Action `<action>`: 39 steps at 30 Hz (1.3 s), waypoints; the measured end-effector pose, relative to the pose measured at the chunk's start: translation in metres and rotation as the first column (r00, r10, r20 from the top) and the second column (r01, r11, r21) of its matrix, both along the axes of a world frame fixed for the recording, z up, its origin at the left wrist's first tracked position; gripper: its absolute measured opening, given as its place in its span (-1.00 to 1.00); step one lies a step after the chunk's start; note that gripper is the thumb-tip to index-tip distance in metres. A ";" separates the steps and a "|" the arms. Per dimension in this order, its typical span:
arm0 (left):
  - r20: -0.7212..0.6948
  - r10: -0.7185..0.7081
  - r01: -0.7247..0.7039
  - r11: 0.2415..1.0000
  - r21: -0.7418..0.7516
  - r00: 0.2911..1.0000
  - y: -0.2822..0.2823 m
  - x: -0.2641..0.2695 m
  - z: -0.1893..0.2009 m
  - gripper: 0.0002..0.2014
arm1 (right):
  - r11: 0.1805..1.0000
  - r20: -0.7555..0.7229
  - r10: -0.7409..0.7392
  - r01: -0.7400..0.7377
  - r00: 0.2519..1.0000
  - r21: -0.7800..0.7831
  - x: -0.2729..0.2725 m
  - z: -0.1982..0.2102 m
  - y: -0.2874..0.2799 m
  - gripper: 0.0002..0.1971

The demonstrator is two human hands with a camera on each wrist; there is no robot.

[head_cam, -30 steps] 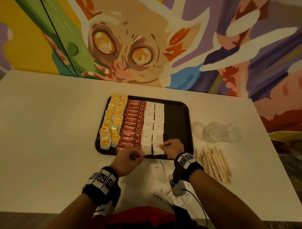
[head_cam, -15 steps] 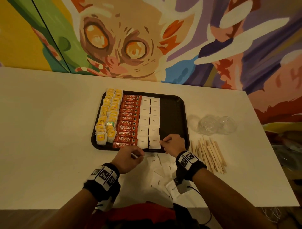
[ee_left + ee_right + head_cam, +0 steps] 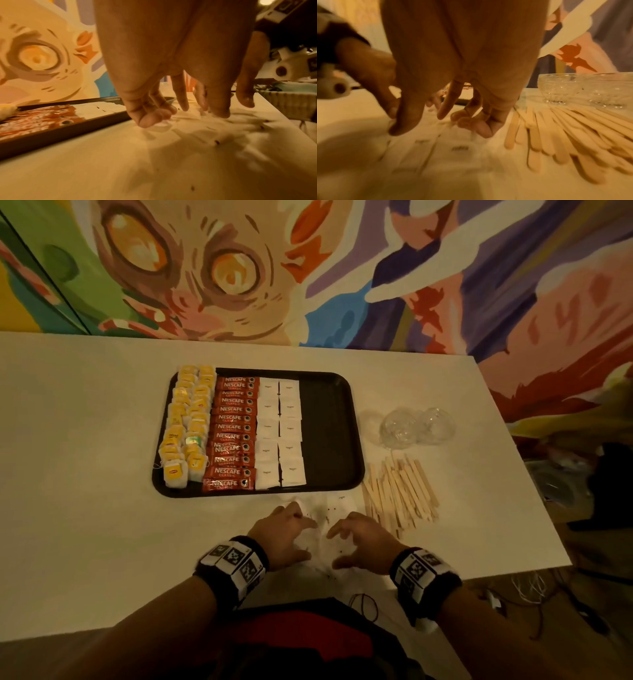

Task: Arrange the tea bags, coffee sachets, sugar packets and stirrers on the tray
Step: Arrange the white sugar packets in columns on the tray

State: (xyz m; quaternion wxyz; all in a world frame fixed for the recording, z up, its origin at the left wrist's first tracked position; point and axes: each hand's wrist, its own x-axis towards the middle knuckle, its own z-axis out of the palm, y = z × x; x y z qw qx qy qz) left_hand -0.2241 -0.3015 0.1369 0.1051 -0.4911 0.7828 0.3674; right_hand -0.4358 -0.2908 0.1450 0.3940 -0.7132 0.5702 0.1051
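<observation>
A dark tray (image 3: pixel 329 419) holds two columns of yellow tea bags (image 3: pixel 185 426), a column of red coffee sachets (image 3: pixel 233 433) and two columns of white sugar packets (image 3: pixel 281 433). Its right part is bare. Loose sugar packets (image 3: pixel 325 539) lie on the white table in front of the tray. My left hand (image 3: pixel 287 529) and right hand (image 3: pixel 356 534) hover over them with spread, loosely bent fingers. The left fingertips (image 3: pixel 147 121) touch the loose sugar packets (image 3: pixel 188 121) beside the tray (image 3: pixel 68 129). My right hand (image 3: pixel 453 94) holds nothing above the sugar packets (image 3: pixel 436 148). Wooden stirrers (image 3: pixel 399 494) lie piled right of the hands.
Two small glass bowls (image 3: pixel 416 428) stand on the table right of the tray, behind the stirrers (image 3: pixel 556 128); the glass bowls (image 3: pixel 565 88) also show in the right wrist view. A painted wall runs along the table's far edge. The table's right edge is close beyond the stirrers.
Both hands have drawn back from the tray's front edge to the loose sugar packets on the table, and their fingers have spread.
</observation>
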 end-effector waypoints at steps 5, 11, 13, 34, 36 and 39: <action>0.069 -0.076 0.079 0.996 -0.043 0.995 0.007 -0.003 -0.010 -0.36 | 0.997 -0.014 0.082 -0.082 0.997 -0.008 0.001 -0.015 0.013 -0.25; 0.079 0.034 -0.036 0.999 0.013 0.996 0.004 0.001 -0.010 -0.44 | 0.998 -0.002 0.062 -0.062 0.998 -0.027 0.003 -0.015 0.010 -0.40; 0.094 0.049 -0.050 0.999 0.009 0.994 0.002 0.002 -0.008 -0.46 | 0.998 -0.006 0.046 -0.047 0.999 -0.035 0.005 -0.015 0.007 -0.49; -0.459 0.777 -0.620 0.624 0.476 0.430 -0.017 0.048 0.023 -0.74 | 0.917 0.534 -0.393 0.364 0.748 0.165 0.047 0.004 -0.048 -0.93; -0.490 0.740 -0.635 0.660 0.401 0.460 -0.021 0.053 0.027 -0.66 | 0.885 0.578 -0.461 0.399 0.673 0.241 0.053 0.009 -0.055 -0.95; -0.522 0.726 -0.686 0.653 0.321 0.448 -0.027 0.061 0.031 -0.57 | 0.841 0.618 -0.538 0.415 0.574 0.347 0.060 0.019 -0.066 -0.93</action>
